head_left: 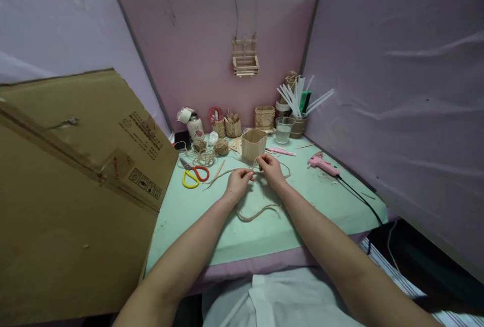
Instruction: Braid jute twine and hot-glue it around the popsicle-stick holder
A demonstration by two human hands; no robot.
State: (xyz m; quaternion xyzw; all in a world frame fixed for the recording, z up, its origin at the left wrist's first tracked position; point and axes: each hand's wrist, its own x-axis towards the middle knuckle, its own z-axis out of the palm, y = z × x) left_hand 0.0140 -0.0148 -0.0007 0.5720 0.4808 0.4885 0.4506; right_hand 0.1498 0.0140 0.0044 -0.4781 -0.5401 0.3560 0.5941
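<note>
My left hand [239, 183] pinches a piece of jute twine [250, 219] over the middle of the table. Close beside it, my right hand [270, 170] is closed on strands of the same twine, fingertips together. A braided length of it loops on the cloth below my hands, and thinner ends trail left and right. Just behind my fingers stands an open-topped box made of wooden craft sticks [254, 146]. Scissors [195, 174] with one red and one yellow handle lie to the left, a loose craft stick [219, 168] near them.
A pink glue gun [323, 164] with a black cord lies at right. Twine balls [221, 147], a bottle [195, 126], a plastic cup of liquid [283, 130] and a pot of glue sticks [298, 126] line the back. A cardboard sheet [83, 191] leans at left.
</note>
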